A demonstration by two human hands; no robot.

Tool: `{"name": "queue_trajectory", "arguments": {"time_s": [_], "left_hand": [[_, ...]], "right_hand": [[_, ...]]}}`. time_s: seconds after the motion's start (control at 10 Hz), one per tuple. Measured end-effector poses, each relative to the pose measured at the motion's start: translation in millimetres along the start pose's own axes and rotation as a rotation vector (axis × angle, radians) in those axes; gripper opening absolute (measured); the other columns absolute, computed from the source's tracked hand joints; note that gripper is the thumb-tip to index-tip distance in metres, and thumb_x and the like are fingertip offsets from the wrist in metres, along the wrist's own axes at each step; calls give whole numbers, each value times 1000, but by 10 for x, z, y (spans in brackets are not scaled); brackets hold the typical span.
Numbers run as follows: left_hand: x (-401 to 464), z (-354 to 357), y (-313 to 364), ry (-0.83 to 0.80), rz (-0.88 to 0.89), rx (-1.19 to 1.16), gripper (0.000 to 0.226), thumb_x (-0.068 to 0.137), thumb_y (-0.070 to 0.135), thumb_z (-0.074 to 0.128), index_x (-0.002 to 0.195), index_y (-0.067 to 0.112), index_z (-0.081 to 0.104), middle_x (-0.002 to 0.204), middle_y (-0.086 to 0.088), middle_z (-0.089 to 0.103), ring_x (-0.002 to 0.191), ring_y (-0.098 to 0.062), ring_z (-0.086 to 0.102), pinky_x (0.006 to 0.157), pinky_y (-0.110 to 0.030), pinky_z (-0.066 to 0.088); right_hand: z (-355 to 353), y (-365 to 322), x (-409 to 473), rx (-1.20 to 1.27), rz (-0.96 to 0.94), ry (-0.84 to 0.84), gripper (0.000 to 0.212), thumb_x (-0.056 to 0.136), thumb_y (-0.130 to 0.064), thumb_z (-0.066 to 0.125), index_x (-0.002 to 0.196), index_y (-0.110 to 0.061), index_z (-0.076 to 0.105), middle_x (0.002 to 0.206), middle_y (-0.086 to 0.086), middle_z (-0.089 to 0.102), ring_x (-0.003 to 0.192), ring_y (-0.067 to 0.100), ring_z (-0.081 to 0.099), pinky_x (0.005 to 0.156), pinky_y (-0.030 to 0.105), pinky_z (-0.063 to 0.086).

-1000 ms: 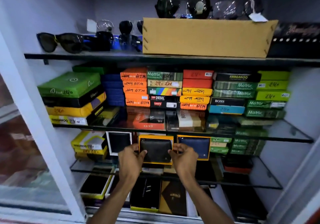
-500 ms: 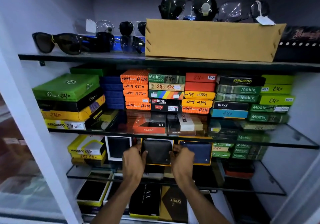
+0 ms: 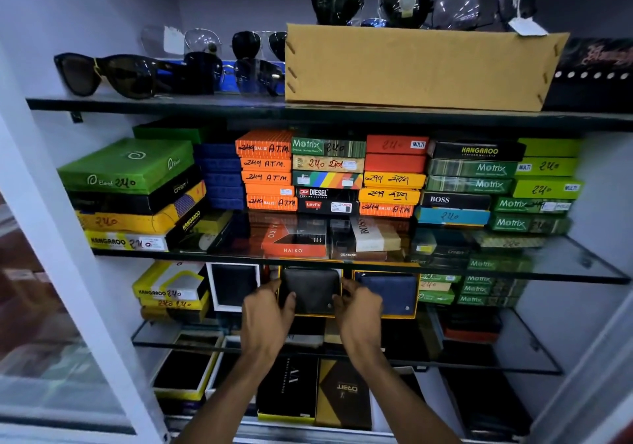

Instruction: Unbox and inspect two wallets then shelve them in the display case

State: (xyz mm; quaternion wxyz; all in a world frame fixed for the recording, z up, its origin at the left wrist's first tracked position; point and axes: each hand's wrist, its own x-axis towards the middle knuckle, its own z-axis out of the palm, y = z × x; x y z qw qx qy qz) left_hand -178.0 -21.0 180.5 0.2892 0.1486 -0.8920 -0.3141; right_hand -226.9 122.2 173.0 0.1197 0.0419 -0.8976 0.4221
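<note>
A black wallet (image 3: 311, 289) stands upright in an open orange-rimmed box on the third glass shelf (image 3: 520, 347) of the display case. My left hand (image 3: 265, 316) grips the box's left edge, thumb on the wallet face. My right hand (image 3: 359, 313) grips its right edge. Right beside it, a blue wallet (image 3: 388, 294) stands in a matching orange-rimmed box, partly hidden by my right hand. To the left stands a dark wallet in a white-framed box (image 3: 233, 286).
Stacks of coloured wallet boxes (image 3: 329, 176) fill the glass shelf above. Sunglasses (image 3: 113, 73) and a cardboard box (image 3: 418, 66) sit on the top shelf. Yellow Kangaroo boxes (image 3: 168, 289) lie left, green Motrix boxes (image 3: 479, 289) right. Dark boxes (image 3: 291, 385) line the bottom. A white door frame (image 3: 68, 272) stands left.
Both hands have pushed the boxed black wallet deeper under the upper shelf and closed in on its sides. The view has shifted closer and slightly down.
</note>
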Motion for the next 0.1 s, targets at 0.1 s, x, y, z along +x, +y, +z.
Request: {"name": "queue_trajectory", "arguments": {"time_s": [0.1], "left_hand": [[-101,-50,62,22,113,58,40,88,29,65,123,10,63,114,-8,71,95,-21,70,81,-26,57]], "right_hand": [[-151,-62,-69,-28,-71,29,39,89,-23,66,128,-27,61,107,0,75,89,15,73,77,31,62]]}}
